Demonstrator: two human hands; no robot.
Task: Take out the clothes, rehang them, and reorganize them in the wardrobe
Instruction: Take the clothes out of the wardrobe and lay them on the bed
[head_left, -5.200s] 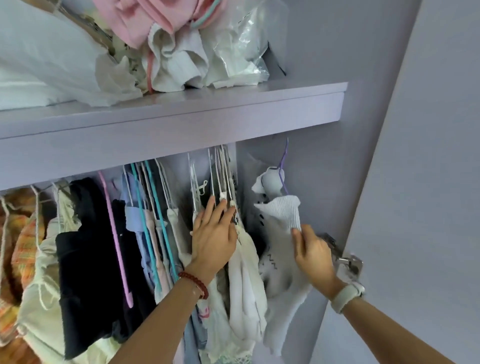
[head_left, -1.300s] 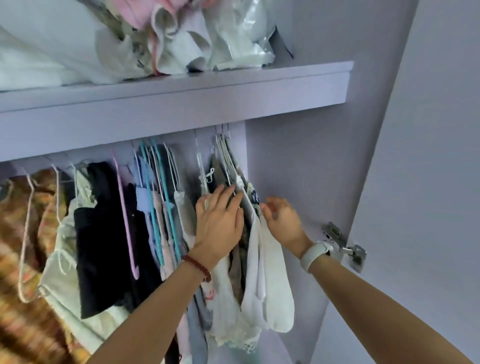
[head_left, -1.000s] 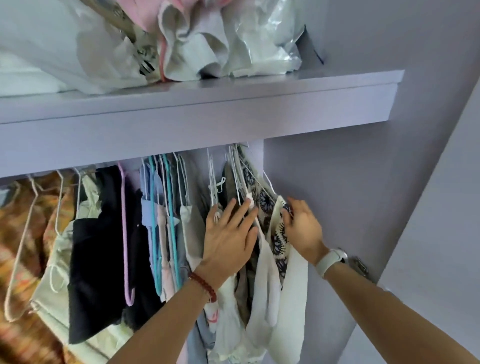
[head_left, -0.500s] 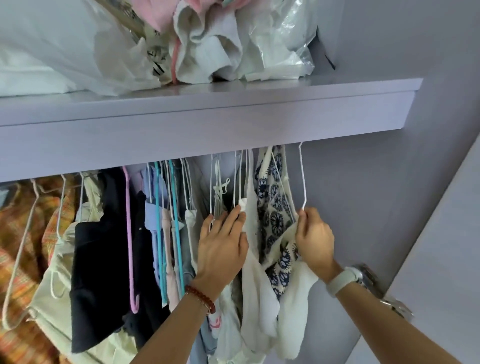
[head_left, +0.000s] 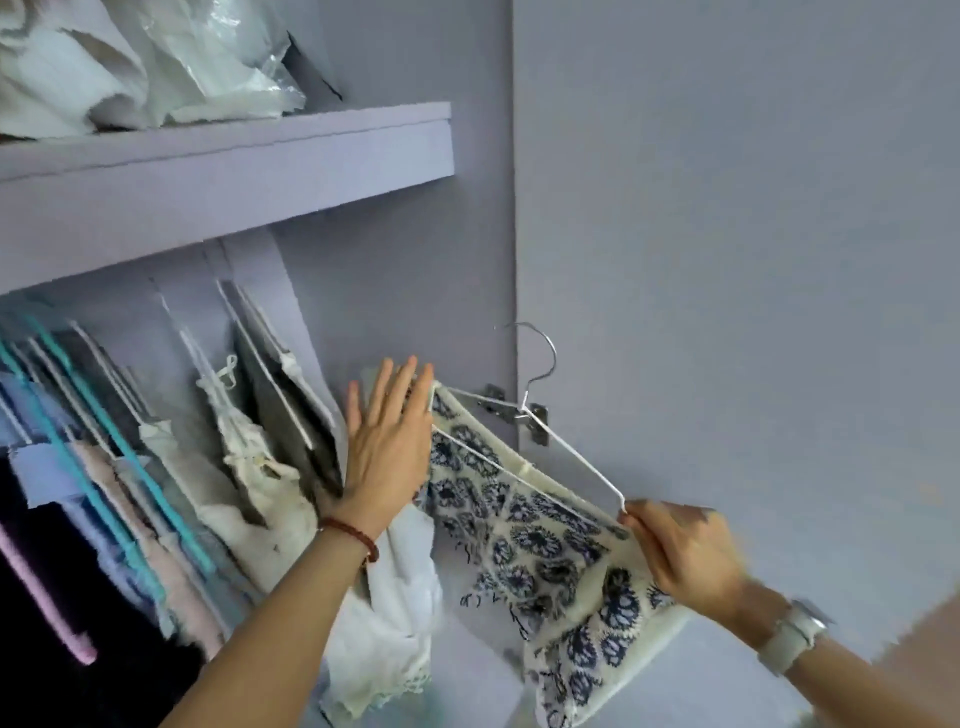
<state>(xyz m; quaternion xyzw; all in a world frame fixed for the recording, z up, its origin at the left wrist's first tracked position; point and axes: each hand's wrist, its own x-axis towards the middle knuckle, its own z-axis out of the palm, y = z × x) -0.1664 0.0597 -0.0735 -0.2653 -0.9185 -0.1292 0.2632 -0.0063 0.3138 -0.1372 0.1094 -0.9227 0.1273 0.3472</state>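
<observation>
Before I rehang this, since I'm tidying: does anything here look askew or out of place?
Yes: the white wire hanger is off the rail, tilted, its floral garment sagging in folds. The right hand pinches one end; the left hand touches the other, fingers straight.

A lilac shelf (head_left: 223, 171) carries crumpled white cloth (head_left: 67, 78) and plastic bags (head_left: 228, 62).

Cream garment with blue floral print (head_left: 524, 525), draped on a white wire hanger (head_left: 540, 441), tilted, lower centre-right of frame; remaining hung clothes (head_left: 156, 467), somewhat blurred, crowd lower left.
</observation>
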